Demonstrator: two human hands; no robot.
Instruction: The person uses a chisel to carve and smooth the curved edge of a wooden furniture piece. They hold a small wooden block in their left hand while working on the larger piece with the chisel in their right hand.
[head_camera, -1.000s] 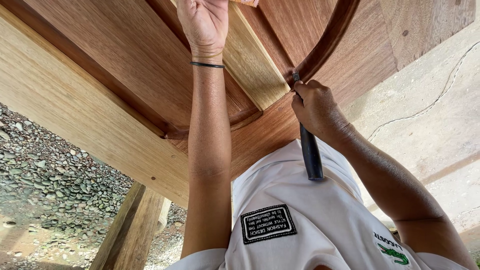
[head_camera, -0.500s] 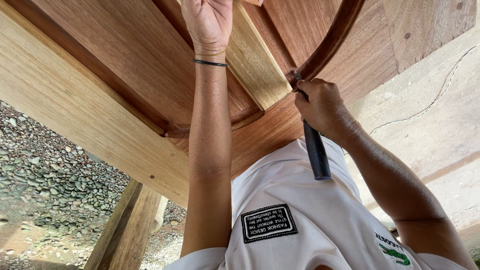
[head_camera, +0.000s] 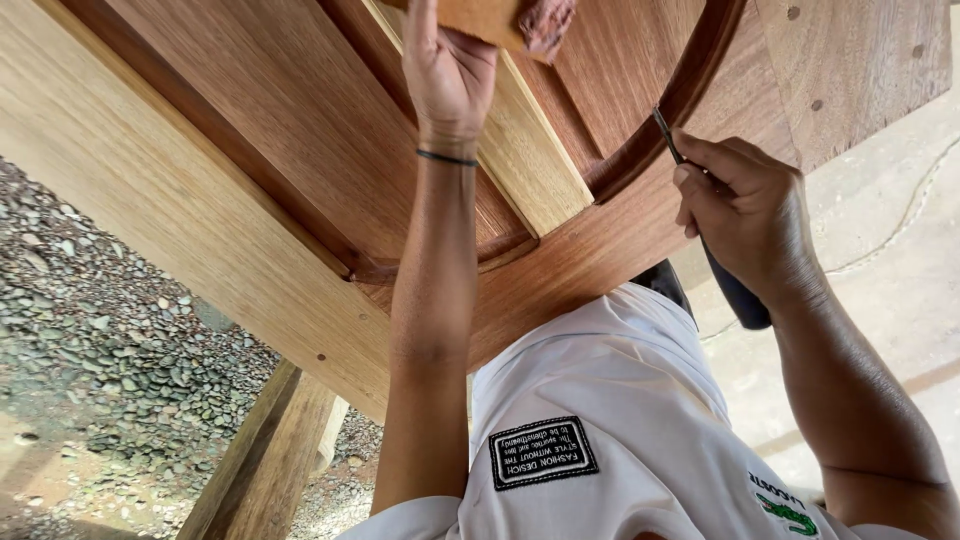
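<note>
Head view: reddish-brown wooden door panel (head_camera: 300, 170) with a curved moulding.
Left hand (head_camera: 445, 70): closed around a small tan wooden block (head_camera: 490, 18) near the panel's top edge, apparently bracing.
Right hand (head_camera: 745, 215): gripping a dark-handled chisel (head_camera: 735, 290), blade against the curved moulding (head_camera: 690, 90), angled for paring.
Containers: none visible.

So the right hand (head_camera: 750, 215) has slid up along the curved moulding (head_camera: 690, 100), and the metal tip of the dark-handled tool (head_camera: 705, 240) now sits higher on that curve, showing more above the fingers. The left hand (head_camera: 450, 75) reached further up and now has a pale wooden block (head_camera: 490, 18) with reddish sandpaper at the top edge.
</note>
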